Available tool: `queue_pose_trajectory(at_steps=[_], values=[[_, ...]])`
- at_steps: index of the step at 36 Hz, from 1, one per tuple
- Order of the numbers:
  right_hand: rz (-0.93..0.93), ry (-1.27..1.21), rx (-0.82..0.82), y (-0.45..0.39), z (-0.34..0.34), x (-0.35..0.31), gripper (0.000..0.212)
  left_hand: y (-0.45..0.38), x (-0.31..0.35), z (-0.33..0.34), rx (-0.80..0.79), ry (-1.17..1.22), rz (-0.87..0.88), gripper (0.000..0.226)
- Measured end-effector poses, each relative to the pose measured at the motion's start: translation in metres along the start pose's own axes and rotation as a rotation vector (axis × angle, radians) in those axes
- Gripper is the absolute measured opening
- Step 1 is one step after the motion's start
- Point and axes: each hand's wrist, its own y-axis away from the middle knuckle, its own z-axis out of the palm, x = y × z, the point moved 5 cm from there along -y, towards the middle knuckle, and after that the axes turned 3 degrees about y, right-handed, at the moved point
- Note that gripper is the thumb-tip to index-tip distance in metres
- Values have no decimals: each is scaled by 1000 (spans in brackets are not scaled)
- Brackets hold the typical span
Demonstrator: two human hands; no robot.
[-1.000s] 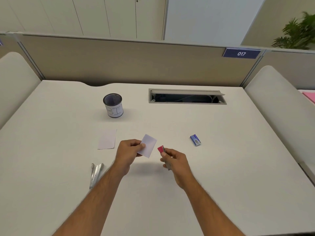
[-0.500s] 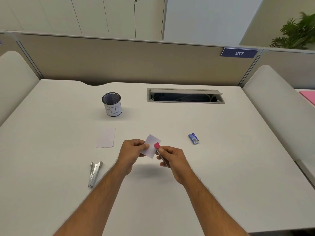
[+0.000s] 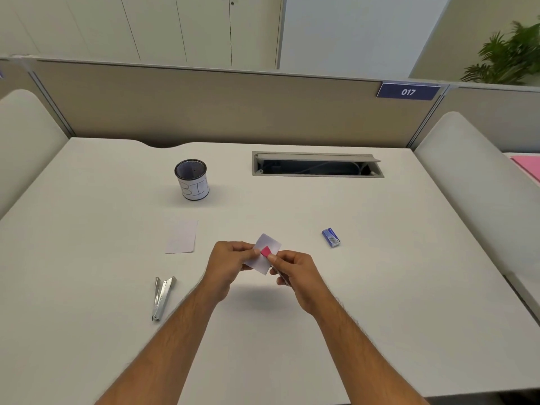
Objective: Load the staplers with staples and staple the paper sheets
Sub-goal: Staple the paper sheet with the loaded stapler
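A small paper sheet [image 3: 267,252] is pinched in the left hand [image 3: 229,266] while a pink-tipped stapler [image 3: 266,251], gripped by the right hand [image 3: 295,273], is set on its edge, so stapling seems underway; a second sheet [image 3: 181,236] and a silver stapler [image 3: 162,298] lie untouched at the left.

A wide, smooth white desk [image 3: 380,302] with a matte top carries everything here. Near its far edge a long rectangular grey cable hatch [image 3: 318,165] is set into the surface, its lid propped open over a dark slot. To the left of the hatch stands an upright round dark-rimmed cup [image 3: 192,179] wrapped in white paper with hand-drawn letters. Nearer than the cup, well apart from it, a small white rectangular paper sheet [image 3: 181,237] lies flat. Nearer still and slightly left of that sheet lies a slim silver metal stapler [image 3: 162,296], hinged open. Nearer than the hatch, below its right end, lies a small blue cardboard staple box [image 3: 331,237].
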Motion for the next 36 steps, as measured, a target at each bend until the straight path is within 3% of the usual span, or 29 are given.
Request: queue_pose_trajectory(at_steps=[8,19,25,28,36], values=[[30,-24,16,2,-2,1,48,2,-2,0,-29,2,-14,11],[75,-29,49,5,-3,1,34,6,1,3,-91,-11,-23,8],[58,-4,82,4,-1,-4,25,11,4,12,-125,13,-95,42],[48,-1,91,3,0,-4,19,13,2,18,-172,3,-134,43],[48,34,144,2,0,-2,16,11,2,21,-58,79,-186,33]])
